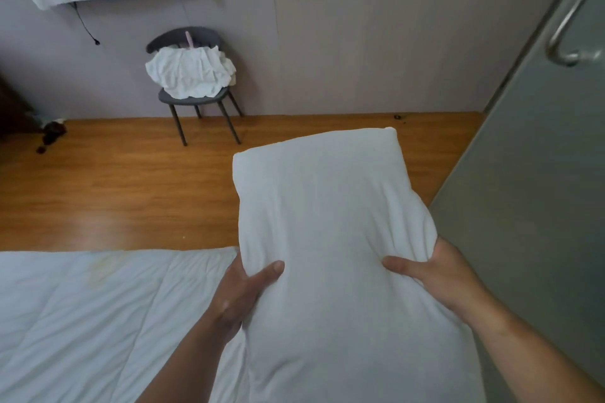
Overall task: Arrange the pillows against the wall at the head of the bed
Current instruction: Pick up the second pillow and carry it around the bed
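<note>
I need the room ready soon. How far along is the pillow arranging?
Nothing looks placed yet: no pillow rests against a wall in this view. In hand: one white pillow, gripped on its sides by the left hand and right hand, held beside the bed. Left: carrying it to the head of the bed, which isn't visible, and setting it there.

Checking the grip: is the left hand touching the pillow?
Touching. The head view shows the left hand clasping the pillow at its edge, thumb pressed on top.
</note>
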